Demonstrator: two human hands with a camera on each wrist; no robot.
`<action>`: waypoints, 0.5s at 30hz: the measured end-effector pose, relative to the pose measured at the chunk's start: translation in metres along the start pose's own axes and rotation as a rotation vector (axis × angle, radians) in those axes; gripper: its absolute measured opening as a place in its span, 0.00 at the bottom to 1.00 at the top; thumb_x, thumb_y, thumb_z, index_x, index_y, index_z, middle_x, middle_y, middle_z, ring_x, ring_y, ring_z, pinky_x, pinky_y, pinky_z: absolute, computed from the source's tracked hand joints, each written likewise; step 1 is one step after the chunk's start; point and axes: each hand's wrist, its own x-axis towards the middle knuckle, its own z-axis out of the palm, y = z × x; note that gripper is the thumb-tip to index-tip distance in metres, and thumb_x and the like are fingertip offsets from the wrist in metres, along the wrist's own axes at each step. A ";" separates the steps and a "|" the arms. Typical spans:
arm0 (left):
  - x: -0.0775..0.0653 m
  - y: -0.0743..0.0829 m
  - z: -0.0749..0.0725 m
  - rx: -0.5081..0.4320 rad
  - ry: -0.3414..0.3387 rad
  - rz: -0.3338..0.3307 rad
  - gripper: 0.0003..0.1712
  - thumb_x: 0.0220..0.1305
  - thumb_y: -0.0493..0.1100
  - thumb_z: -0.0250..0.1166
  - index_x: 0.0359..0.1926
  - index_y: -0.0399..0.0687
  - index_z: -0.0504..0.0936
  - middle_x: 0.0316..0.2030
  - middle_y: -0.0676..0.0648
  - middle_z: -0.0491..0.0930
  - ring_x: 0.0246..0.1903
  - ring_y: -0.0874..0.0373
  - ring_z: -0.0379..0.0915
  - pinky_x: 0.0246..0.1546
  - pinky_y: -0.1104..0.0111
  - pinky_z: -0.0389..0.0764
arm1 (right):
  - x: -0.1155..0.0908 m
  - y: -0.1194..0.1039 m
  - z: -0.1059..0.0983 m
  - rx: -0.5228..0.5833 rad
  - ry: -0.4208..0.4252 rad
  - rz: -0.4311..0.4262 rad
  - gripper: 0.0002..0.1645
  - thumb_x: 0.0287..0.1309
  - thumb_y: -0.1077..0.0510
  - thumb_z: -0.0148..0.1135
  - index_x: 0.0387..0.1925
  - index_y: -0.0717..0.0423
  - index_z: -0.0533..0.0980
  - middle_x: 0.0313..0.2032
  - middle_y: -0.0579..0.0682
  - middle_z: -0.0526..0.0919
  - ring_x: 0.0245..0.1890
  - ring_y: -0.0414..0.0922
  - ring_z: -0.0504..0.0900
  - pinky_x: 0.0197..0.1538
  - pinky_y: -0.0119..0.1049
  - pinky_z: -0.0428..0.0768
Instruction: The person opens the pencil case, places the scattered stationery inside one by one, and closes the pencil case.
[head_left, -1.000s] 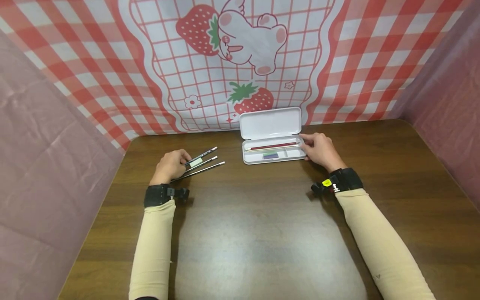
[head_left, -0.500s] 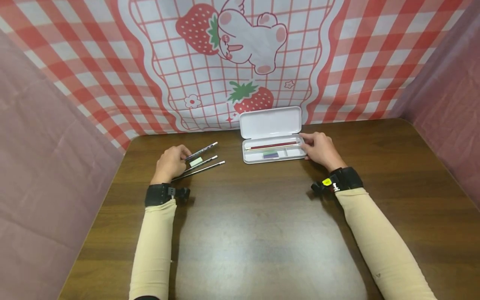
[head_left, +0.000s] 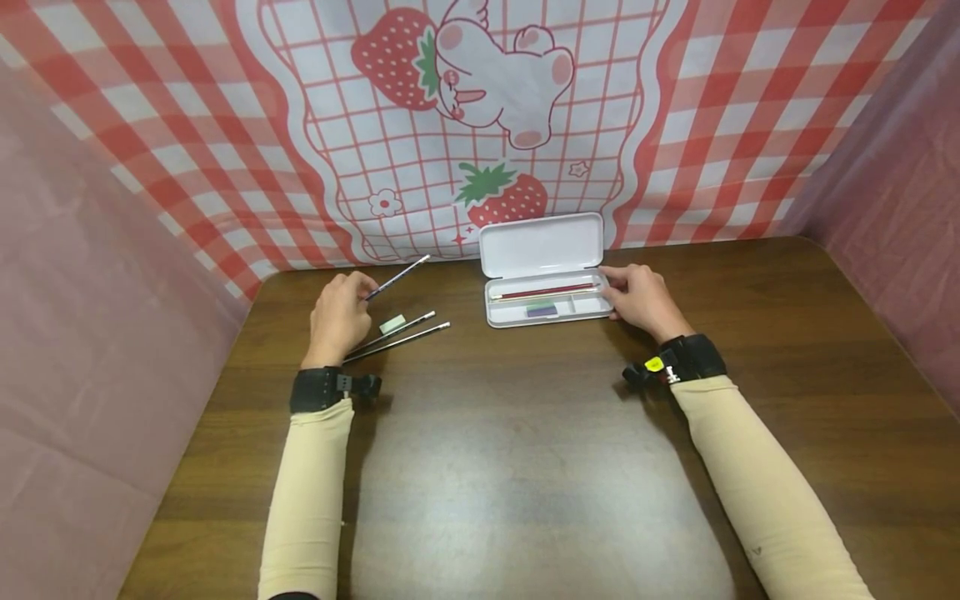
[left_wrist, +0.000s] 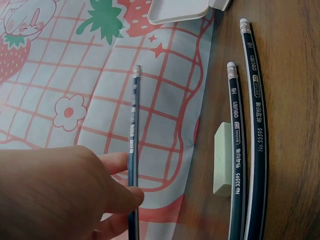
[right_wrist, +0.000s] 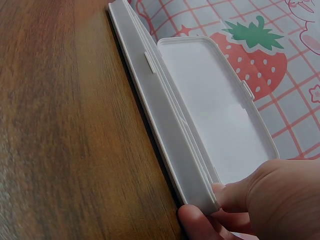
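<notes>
My left hand [head_left: 339,317] pinches a dark pencil [left_wrist: 133,125] with a white eraser tip, held up off the table at a slant. Beside that hand lie two more dark pencils [left_wrist: 256,110] and a pale green eraser [left_wrist: 223,160]. At the back of the table, a white pencil case [head_left: 540,247] stands with its lid raised. In its tray rest a red pencil [head_left: 547,292], a pale one and a small blue-and-green block [head_left: 542,310]. My right hand [head_left: 641,300] grips the case's right end, thumb on the rim and fingers below, as the right wrist view shows.
The wooden table [head_left: 525,458] stretches toward me. Behind it hangs a red-and-white checked cloth [head_left: 420,167] with strawberries, right at the table's back edge. Pink cloth [head_left: 75,333] hangs on both sides.
My left hand has lifted one pencil away from the eraser and the other two, moving it up and toward the back cloth. The right hand and the case have stayed in place.
</notes>
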 end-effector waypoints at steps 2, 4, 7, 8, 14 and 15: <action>0.000 0.002 0.000 -0.010 0.024 0.007 0.18 0.59 0.28 0.59 0.48 0.48 0.81 0.45 0.41 0.81 0.48 0.43 0.75 0.41 0.43 0.78 | 0.000 0.001 -0.001 -0.001 0.002 0.000 0.28 0.63 0.63 0.61 0.65 0.58 0.75 0.42 0.64 0.85 0.17 0.39 0.80 0.20 0.25 0.75; 0.000 0.003 0.000 -0.011 0.036 0.010 0.18 0.58 0.28 0.59 0.48 0.48 0.81 0.44 0.42 0.81 0.48 0.43 0.75 0.41 0.43 0.78 | 0.000 0.001 -0.001 -0.002 0.005 -0.002 0.27 0.63 0.63 0.61 0.65 0.58 0.75 0.42 0.64 0.86 0.17 0.38 0.80 0.19 0.25 0.74; 0.000 0.004 0.001 -0.009 0.033 0.011 0.18 0.59 0.28 0.59 0.48 0.49 0.81 0.44 0.42 0.81 0.48 0.43 0.75 0.41 0.43 0.78 | 0.000 0.000 -0.002 -0.002 0.004 -0.005 0.28 0.63 0.63 0.61 0.65 0.58 0.75 0.43 0.65 0.86 0.17 0.39 0.81 0.20 0.25 0.75; 0.000 0.004 0.001 -0.010 0.027 0.010 0.18 0.59 0.28 0.59 0.48 0.49 0.81 0.44 0.42 0.81 0.49 0.43 0.74 0.41 0.43 0.78 | 0.000 0.000 -0.002 -0.001 0.005 -0.005 0.28 0.63 0.63 0.61 0.65 0.58 0.75 0.44 0.65 0.86 0.17 0.39 0.81 0.20 0.25 0.75; 0.000 0.005 0.003 -0.010 0.000 0.013 0.18 0.60 0.29 0.59 0.49 0.48 0.81 0.45 0.42 0.81 0.50 0.43 0.74 0.42 0.42 0.78 | 0.000 -0.001 -0.001 -0.002 0.010 0.001 0.27 0.63 0.63 0.61 0.65 0.57 0.75 0.42 0.64 0.85 0.17 0.40 0.81 0.19 0.25 0.74; 0.000 0.005 0.003 -0.011 0.001 0.015 0.18 0.59 0.29 0.59 0.49 0.48 0.81 0.45 0.42 0.81 0.50 0.43 0.74 0.42 0.42 0.78 | 0.000 -0.001 -0.001 -0.006 0.010 0.003 0.27 0.63 0.63 0.61 0.65 0.57 0.75 0.41 0.63 0.85 0.17 0.39 0.81 0.19 0.25 0.74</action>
